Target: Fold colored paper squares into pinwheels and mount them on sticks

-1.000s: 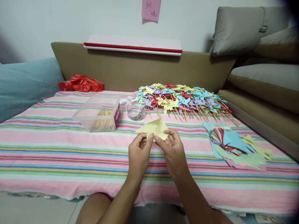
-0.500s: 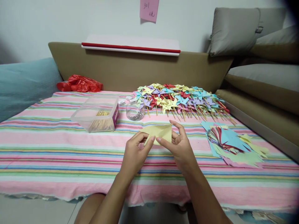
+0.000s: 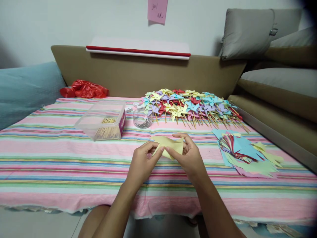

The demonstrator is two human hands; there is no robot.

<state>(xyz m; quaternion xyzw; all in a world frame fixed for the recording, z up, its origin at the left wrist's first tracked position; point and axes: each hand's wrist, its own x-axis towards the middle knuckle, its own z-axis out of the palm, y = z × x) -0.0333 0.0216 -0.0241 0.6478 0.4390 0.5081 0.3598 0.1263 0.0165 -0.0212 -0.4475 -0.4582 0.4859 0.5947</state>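
A striped cloth (image 3: 61,181) covers the broad surface before the person, with a brown board (image 3: 138,77) standing along its far edge against the pale wall (image 3: 74,23). Grey cushions (image 3: 247,33) are stacked at the far right; a blue cover (image 3: 24,94) lies over the far left. A pile of paper pinwheels (image 3: 192,107) on thin sticks, in yellow, red, blue, purple and green, occupies the far right part of the cloth. Nearer, also to the right, is a loose heap of cut coloured paper (image 3: 247,148), blue uppermost. Left of centre stands a clear plastic box (image 3: 86,121) holding thin wooden sticks (image 3: 109,129); a crumpled red bag (image 3: 89,89) lies behind it. The left hand (image 3: 141,161) and the right hand (image 3: 194,160) meet at centre, their thumb tips close together. Both hold the yellow paper (image 3: 168,142), which is curved and raised over the cloth: the left pinches its left side, the right grips its right side with the forefinger extended along the top edge. Beyond them, beside the box, is a clear round tub (image 3: 137,118) with small metal pieces (image 3: 145,124) at its bottom.
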